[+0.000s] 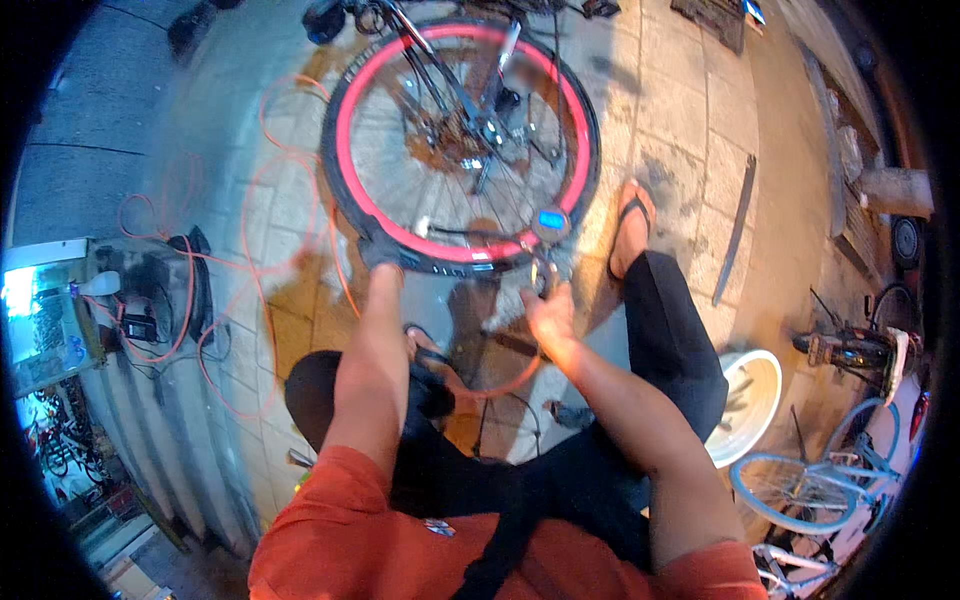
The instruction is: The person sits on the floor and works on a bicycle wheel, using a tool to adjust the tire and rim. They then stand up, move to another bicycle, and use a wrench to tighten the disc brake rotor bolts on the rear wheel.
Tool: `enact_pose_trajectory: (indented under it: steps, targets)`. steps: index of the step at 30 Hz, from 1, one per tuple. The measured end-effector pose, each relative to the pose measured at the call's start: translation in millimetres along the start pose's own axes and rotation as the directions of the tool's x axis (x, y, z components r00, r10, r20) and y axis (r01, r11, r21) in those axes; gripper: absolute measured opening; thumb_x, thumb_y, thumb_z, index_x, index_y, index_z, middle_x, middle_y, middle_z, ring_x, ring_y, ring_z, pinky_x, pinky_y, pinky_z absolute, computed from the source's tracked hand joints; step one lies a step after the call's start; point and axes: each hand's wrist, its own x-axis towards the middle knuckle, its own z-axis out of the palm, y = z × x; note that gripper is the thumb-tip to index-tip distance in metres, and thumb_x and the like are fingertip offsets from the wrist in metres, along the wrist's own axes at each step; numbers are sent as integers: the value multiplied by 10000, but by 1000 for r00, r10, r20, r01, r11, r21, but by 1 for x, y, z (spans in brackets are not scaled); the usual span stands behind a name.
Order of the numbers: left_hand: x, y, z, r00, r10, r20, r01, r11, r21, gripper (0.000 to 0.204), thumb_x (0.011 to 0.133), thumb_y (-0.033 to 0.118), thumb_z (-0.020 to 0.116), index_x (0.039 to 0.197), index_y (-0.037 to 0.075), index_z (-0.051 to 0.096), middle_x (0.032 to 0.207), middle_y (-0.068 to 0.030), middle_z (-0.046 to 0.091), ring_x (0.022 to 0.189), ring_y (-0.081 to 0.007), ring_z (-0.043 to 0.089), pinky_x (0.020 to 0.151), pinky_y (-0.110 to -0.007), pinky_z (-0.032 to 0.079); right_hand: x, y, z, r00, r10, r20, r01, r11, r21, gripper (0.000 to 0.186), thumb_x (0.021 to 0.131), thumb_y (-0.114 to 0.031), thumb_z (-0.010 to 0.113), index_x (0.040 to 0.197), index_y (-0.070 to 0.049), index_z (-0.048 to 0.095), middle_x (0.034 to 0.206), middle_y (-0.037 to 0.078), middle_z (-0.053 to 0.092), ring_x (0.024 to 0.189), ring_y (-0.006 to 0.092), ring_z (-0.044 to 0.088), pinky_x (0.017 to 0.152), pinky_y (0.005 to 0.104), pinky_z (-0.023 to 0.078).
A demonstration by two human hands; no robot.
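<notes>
In front of me a bicycle wheel with a pink rim [350, 165] and a black tyre [455, 268] lies below the bike's dark frame. My left hand [381, 250], dark and blurred, grips the tyre at its near left edge; its fingers are hard to make out. At the near right edge of the wheel, my right hand [550, 312] is closed around the handle of a tyre inflator. The inflator's round gauge [550, 224] has a lit blue display and overlaps the rim. An orange air hose [510, 385] curves down from below the right hand.
More orange hose [262, 270] lies in loops on the paved floor at left. A white tub [752, 405] stands beside my right knee. Beyond it are a pale blue bicycle [800, 480] and other bike parts. A dark flat strip [735, 230] lies on the right paving.
</notes>
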Motion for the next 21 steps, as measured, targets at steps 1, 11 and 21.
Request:
enact_pose_trajectory:
  steps: [1, 11, 21]
  targets:
    - [3, -9, -7, 1000, 15, -2, -15, 1000, 7, 740, 968, 624, 605, 1315, -21, 500, 1096, -130, 671, 820, -304, 707, 714, -446, 608, 1, 8, 7, 1000, -3, -19, 4, 997, 76, 671, 799, -346, 823, 1278, 39, 554, 1213, 293, 669, 1167, 434, 644, 1023, 477, 488]
    - [7, -11, 2, 987, -139, 80, 153, 964, -218, 784, 945, 585, 672, 1473, 60, 425, 1252, -125, 630, 976, -343, 699, 778, -469, 615, 15, 21, 18, 998, 40, -56, -19, 942, 336, 645, 775, -347, 899, 1207, 11, 581, 1088, 158, 726, 1011, 248, 686, 940, 391, 520]
    - [19, -19, -5, 986, -102, 133, 123, 980, -158, 808, 949, 597, 659, 1474, 28, 430, 1275, -126, 628, 1045, -299, 676, 862, -438, 596, 6, 12, 12, 995, 33, -99, -12, 980, 199, 595, 768, -379, 906, 1125, -5, 611, 1027, 145, 742, 926, 237, 688, 866, 399, 538]
